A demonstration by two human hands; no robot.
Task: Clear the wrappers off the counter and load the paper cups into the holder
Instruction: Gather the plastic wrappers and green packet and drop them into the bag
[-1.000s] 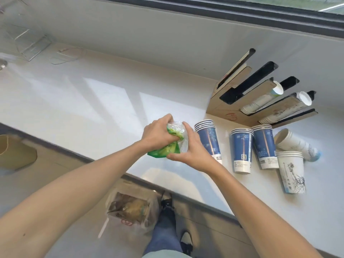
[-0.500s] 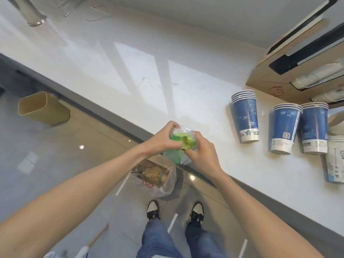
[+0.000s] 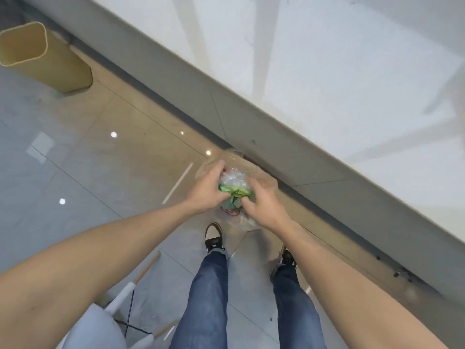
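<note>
A crumpled bundle of clear and green wrappers (image 3: 234, 186) is squeezed between my left hand (image 3: 207, 191) and my right hand (image 3: 263, 202). Both hands hold it below the counter's edge, directly over a clear plastic bag (image 3: 245, 221) that sits on the floor with rubbish inside. The white counter (image 3: 352, 84) fills the upper right. The paper cups and the cup holder are out of view.
A tan waste bin (image 3: 37, 56) stands on the floor at the upper left, beside the counter's base. My two feet (image 3: 214, 238) stand just below the bag. A white chair (image 3: 105, 321) with wooden legs is at the bottom left.
My view has tilted down from the counter to the floor. Both hands carried the wrapper bundle off the counter edge and lowered it over the bag on the floor.
</note>
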